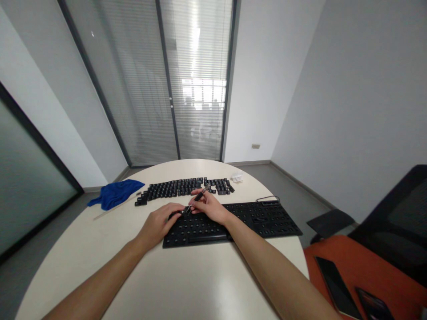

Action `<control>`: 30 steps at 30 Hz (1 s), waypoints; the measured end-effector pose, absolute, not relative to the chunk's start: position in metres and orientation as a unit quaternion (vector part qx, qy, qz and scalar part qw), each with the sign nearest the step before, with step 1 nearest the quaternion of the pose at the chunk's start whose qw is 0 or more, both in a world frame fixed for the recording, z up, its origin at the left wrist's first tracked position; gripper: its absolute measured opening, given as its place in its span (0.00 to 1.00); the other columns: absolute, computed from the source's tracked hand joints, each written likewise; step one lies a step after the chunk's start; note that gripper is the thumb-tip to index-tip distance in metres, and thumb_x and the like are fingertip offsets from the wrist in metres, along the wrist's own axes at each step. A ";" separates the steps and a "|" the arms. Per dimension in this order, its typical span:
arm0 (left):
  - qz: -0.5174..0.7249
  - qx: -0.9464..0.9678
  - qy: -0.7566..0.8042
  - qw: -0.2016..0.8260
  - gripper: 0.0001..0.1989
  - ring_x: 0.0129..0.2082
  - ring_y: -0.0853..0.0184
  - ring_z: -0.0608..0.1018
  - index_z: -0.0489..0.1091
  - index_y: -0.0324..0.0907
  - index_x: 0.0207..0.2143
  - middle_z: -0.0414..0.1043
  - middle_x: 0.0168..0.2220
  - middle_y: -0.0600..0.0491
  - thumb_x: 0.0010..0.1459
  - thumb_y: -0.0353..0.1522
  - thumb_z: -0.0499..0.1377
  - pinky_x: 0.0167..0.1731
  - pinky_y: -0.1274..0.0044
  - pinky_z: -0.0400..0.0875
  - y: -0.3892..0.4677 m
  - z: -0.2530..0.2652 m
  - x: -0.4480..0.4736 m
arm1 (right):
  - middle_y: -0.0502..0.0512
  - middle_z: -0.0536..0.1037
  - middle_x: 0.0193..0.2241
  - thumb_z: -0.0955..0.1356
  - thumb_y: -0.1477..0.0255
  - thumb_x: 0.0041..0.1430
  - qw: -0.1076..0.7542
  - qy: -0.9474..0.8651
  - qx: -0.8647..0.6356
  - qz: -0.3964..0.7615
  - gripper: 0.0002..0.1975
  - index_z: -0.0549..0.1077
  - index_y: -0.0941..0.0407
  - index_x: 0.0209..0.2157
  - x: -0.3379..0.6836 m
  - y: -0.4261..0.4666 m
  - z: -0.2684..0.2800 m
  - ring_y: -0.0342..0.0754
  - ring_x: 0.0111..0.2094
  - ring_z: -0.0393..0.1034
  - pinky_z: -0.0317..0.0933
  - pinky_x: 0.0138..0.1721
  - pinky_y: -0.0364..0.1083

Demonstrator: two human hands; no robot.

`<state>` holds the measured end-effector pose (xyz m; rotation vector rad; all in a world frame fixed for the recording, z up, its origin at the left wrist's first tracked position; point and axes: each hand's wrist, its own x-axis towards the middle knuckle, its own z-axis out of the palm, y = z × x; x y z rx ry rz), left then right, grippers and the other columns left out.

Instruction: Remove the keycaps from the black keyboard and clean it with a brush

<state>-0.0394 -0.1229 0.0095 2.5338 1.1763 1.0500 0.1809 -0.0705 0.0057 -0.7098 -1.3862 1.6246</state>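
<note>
A black keyboard (pixel 207 229), stripped of its keycaps, lies across the table in front of me. My left hand (pixel 159 224) is at its upper left corner, thumb and index finger closed on the edge there. Between my right hand's (pixel 207 206) fingers is a slim pen-like tool (pixel 199 196) with a dark grip and shiny metal ends; its kind is not clear. The tool slants down to the left, its lower tip beside my left fingertips at the keyboard. Behind the hands, loose black keycaps (pixel 173 188) are laid out in rows.
On the round cream table (pixel 173 284), a blue cloth (pixel 120 194) and a thin brush-like stick (pixel 116 206) lie at left. A crumpled white tissue (pixel 237 178) sits at the back right. An orange chair (pixel 336 244) holding two phones (pixel 336 286) stands at right.
</note>
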 end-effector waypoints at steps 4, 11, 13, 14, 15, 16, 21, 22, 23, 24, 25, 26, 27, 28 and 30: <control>0.358 0.839 0.402 0.077 0.11 0.46 0.63 0.77 0.71 0.44 0.48 0.76 0.46 0.49 0.67 0.35 0.52 0.48 0.71 0.72 -0.121 0.008 -0.038 | 0.47 0.76 0.31 0.78 0.64 0.45 0.432 -0.558 -0.286 0.649 0.28 0.66 0.55 0.45 0.180 -0.070 0.004 0.42 0.31 0.74 0.74 0.34 0.44; 0.367 0.834 0.405 0.075 0.12 0.43 0.63 0.78 0.71 0.45 0.49 0.76 0.46 0.49 0.65 0.35 0.54 0.44 0.73 0.74 -0.117 0.003 -0.038 | 0.44 0.74 0.28 0.77 0.62 0.45 0.426 -0.567 -0.279 0.647 0.28 0.66 0.55 0.45 0.181 -0.069 0.002 0.42 0.29 0.74 0.74 0.36 0.45; 0.368 0.835 0.402 0.077 0.12 0.43 0.63 0.78 0.72 0.44 0.48 0.76 0.45 0.49 0.65 0.35 0.55 0.44 0.73 0.74 -0.117 0.003 -0.038 | 0.45 0.74 0.28 0.77 0.62 0.45 0.425 -0.570 -0.276 0.646 0.28 0.66 0.55 0.45 0.181 -0.069 0.003 0.41 0.29 0.74 0.73 0.35 0.44; 0.367 0.835 0.402 0.079 0.12 0.42 0.63 0.78 0.72 0.44 0.48 0.76 0.45 0.49 0.65 0.35 0.55 0.43 0.73 0.74 -0.117 0.003 -0.038 | 0.45 0.74 0.28 0.77 0.62 0.45 0.424 -0.573 -0.274 0.646 0.28 0.67 0.55 0.45 0.181 -0.069 0.003 0.41 0.29 0.74 0.73 0.35 0.44; 0.365 0.836 0.402 0.081 0.12 0.42 0.63 0.78 0.72 0.44 0.48 0.76 0.44 0.49 0.64 0.35 0.55 0.43 0.73 0.74 -0.117 0.003 -0.038 | 0.45 0.74 0.29 0.77 0.61 0.45 0.424 -0.574 -0.272 0.645 0.28 0.67 0.55 0.45 0.181 -0.070 0.004 0.41 0.29 0.74 0.73 0.34 0.43; 0.363 0.836 0.403 0.083 0.12 0.41 0.64 0.78 0.72 0.44 0.47 0.76 0.44 0.49 0.64 0.35 0.55 0.42 0.74 0.74 -0.117 0.004 -0.038 | 0.46 0.74 0.29 0.77 0.60 0.46 0.424 -0.576 -0.269 0.645 0.27 0.67 0.55 0.44 0.181 -0.070 0.004 0.41 0.29 0.73 0.72 0.34 0.43; 0.356 0.840 0.403 0.080 0.11 0.39 0.64 0.78 0.73 0.44 0.45 0.77 0.42 0.49 0.63 0.35 0.55 0.40 0.74 0.75 -0.118 0.005 -0.037 | 0.48 0.76 0.32 0.74 0.56 0.50 0.421 -0.580 -0.264 0.646 0.24 0.67 0.55 0.43 0.181 -0.070 0.005 0.40 0.29 0.73 0.71 0.32 0.42; 0.354 0.840 0.403 0.079 0.11 0.38 0.64 0.78 0.73 0.44 0.45 0.77 0.41 0.49 0.63 0.35 0.55 0.40 0.74 0.75 -0.118 0.005 -0.038 | 0.48 0.76 0.32 0.74 0.56 0.50 0.420 -0.581 -0.263 0.645 0.24 0.67 0.55 0.42 0.181 -0.070 0.005 0.40 0.30 0.73 0.71 0.32 0.42; 0.351 0.841 0.404 0.078 0.11 0.38 0.64 0.78 0.73 0.43 0.44 0.77 0.41 0.49 0.63 0.35 0.55 0.40 0.74 0.75 -0.118 0.005 -0.038 | 0.48 0.76 0.31 0.74 0.55 0.50 0.420 -0.582 -0.264 0.644 0.24 0.68 0.55 0.42 0.181 -0.070 0.004 0.40 0.30 0.73 0.71 0.32 0.42; 0.349 0.842 0.404 0.078 0.10 0.38 0.64 0.78 0.73 0.43 0.44 0.77 0.40 0.49 0.63 0.35 0.55 0.40 0.74 0.75 -0.118 0.005 -0.039 | 0.48 0.76 0.31 0.74 0.55 0.50 0.420 -0.583 -0.265 0.643 0.24 0.68 0.55 0.41 0.181 -0.070 0.004 0.40 0.30 0.73 0.71 0.32 0.42; 0.347 0.842 0.405 0.078 0.10 0.38 0.64 0.78 0.73 0.43 0.43 0.77 0.40 0.49 0.63 0.34 0.55 0.39 0.75 0.75 -0.118 0.005 -0.039 | 0.48 0.76 0.31 0.74 0.55 0.49 0.420 -0.583 -0.267 0.642 0.24 0.68 0.55 0.40 0.181 -0.071 0.004 0.40 0.30 0.73 0.71 0.32 0.41; 0.345 0.843 0.406 0.078 0.10 0.37 0.65 0.78 0.73 0.43 0.43 0.77 0.40 0.50 0.62 0.34 0.55 0.39 0.75 0.75 -0.118 0.006 -0.040 | 0.48 0.76 0.31 0.74 0.55 0.49 0.419 -0.583 -0.269 0.642 0.24 0.68 0.55 0.40 0.181 -0.071 0.004 0.41 0.29 0.73 0.71 0.32 0.41; 0.344 0.843 0.406 0.080 0.10 0.37 0.65 0.78 0.73 0.43 0.43 0.77 0.39 0.50 0.62 0.34 0.55 0.39 0.75 0.75 -0.118 0.006 -0.040 | 0.48 0.76 0.31 0.74 0.54 0.49 0.418 -0.582 -0.272 0.642 0.24 0.68 0.55 0.39 0.181 -0.071 0.004 0.41 0.29 0.73 0.71 0.31 0.41; 0.343 0.843 0.406 0.082 0.09 0.37 0.65 0.78 0.73 0.43 0.42 0.77 0.39 0.50 0.62 0.34 0.55 0.39 0.75 0.75 -0.118 0.007 -0.041 | 0.48 0.76 0.30 0.74 0.54 0.49 0.417 -0.581 -0.274 0.643 0.24 0.68 0.55 0.39 0.181 -0.072 0.005 0.41 0.29 0.73 0.71 0.31 0.41; 0.340 0.843 0.407 0.087 0.09 0.36 0.65 0.78 0.73 0.43 0.42 0.77 0.39 0.50 0.62 0.34 0.55 0.39 0.75 0.75 -0.118 0.008 -0.043 | 0.48 0.76 0.30 0.74 0.54 0.49 0.417 -0.580 -0.276 0.643 0.24 0.68 0.55 0.39 0.181 -0.072 0.005 0.41 0.29 0.73 0.71 0.31 0.41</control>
